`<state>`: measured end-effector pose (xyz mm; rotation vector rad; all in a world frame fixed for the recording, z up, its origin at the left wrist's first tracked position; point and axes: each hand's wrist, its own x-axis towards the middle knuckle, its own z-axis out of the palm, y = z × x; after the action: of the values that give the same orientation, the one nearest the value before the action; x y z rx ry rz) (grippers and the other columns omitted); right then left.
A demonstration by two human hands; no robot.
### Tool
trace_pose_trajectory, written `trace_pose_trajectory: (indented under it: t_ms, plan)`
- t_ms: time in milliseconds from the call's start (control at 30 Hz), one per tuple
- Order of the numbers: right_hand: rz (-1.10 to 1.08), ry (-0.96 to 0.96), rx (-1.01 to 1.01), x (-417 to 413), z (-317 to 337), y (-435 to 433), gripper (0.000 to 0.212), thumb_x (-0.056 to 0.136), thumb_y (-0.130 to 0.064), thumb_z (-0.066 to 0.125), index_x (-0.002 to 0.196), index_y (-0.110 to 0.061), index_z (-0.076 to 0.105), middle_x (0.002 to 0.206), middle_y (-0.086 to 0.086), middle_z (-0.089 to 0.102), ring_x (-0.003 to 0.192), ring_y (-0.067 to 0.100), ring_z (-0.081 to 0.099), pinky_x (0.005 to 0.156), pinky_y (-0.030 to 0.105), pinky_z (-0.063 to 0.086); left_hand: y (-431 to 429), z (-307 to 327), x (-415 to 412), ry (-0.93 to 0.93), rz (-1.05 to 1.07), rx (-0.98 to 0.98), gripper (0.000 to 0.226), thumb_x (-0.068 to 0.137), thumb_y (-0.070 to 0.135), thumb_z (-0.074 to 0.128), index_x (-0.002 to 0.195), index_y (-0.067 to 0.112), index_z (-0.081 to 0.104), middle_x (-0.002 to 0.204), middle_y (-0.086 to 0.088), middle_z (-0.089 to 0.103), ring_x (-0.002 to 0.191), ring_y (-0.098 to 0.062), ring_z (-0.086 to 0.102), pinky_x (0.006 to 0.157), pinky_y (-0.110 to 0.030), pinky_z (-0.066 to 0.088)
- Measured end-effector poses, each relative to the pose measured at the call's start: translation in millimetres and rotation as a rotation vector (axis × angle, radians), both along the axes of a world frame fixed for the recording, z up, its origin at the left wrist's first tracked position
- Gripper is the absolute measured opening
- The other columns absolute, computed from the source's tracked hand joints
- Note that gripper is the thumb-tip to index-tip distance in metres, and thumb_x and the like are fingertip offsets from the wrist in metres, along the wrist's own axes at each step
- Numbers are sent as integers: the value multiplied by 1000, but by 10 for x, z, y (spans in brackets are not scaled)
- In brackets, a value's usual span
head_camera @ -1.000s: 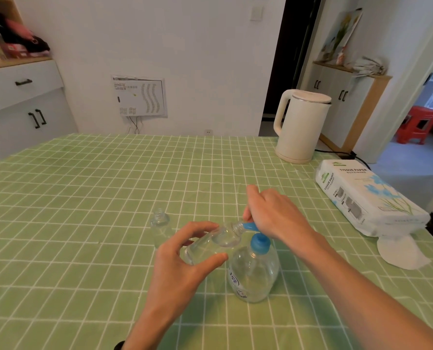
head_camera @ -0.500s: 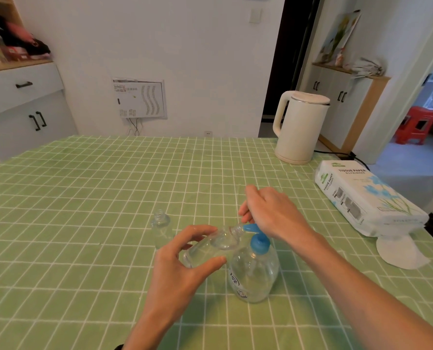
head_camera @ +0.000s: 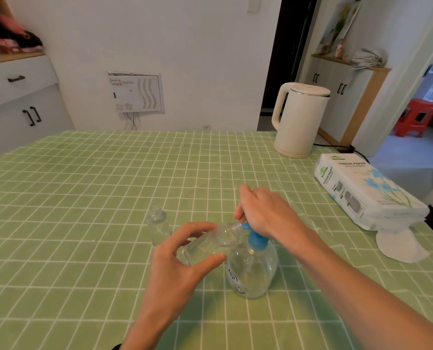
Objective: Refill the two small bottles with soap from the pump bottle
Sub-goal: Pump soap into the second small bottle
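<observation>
The pump bottle (head_camera: 252, 270) stands on the table (head_camera: 84, 198), near the front edge and a little right of centre. It is clear and round-bellied, with a blue collar and pump head and a printed label low on its left side. How full it is cannot be told. The right hand (head_camera: 263, 210) covers the pump head, fingers curled down over it.

A clear tilted bottle (head_camera: 210, 245) lies almost sideways in the air, its open neck up against the blue nozzle. The left hand (head_camera: 182, 261) pinches its body between thumb and curled fingers.

Just to the left stands an upright bottle (head_camera: 157, 224), clear and uncapped.

Further right lies a tissue pack (head_camera: 361, 190). A cream kettle (head_camera: 298, 120) stands at the far edge.
</observation>
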<state>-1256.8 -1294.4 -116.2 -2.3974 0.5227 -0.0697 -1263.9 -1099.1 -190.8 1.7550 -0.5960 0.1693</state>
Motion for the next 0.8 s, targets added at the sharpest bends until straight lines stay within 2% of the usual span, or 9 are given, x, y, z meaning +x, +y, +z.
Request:
trace_pose_trajectory:
  t_ms: [167, 500, 667, 800]
  plan:
    - [-10, -14, 27, -34, -41, 15, 65, 105, -43, 26, 80, -16, 80, 86, -2, 79, 91, 25, 73, 99, 48, 55, -3, -24, -19, 22, 2, -10, 42, 66, 47, 84, 106, 50, 73, 111, 25, 78, 108, -5, 72, 92, -28, 46]
    - [-7, -8, -54, 12, 63, -19, 66, 106, -45, 20, 95, -12, 76, 103, 5, 77, 99, 28, 71, 102, 50, 53, 1, 20, -22, 24, 7, -8, 43, 66, 48, 84, 107, 48, 73, 112, 26, 77, 109, -2, 71, 92, -28, 46]
    - [-15, -8, 23, -13, 21, -5, 63, 105, -43, 28, 83, -16, 80, 86, -7, 79, 92, 22, 73, 100, 47, 54, 5, 8, -23, 22, 7, -13, 43, 66, 47, 85, 108, 47, 73, 112, 25, 78, 109, -3, 71, 92, -29, 47]
    - [-15, 14, 49, -32, -35, 22, 63, 105, -43, 28, 82, -15, 80, 84, -7, 78, 91, 23, 74, 99, 48, 55, 13, 0, -25, 28, 6, -10, 43, 65, 48, 84, 107, 48, 73, 110, 24, 78, 108, -5, 72, 91, -28, 47]
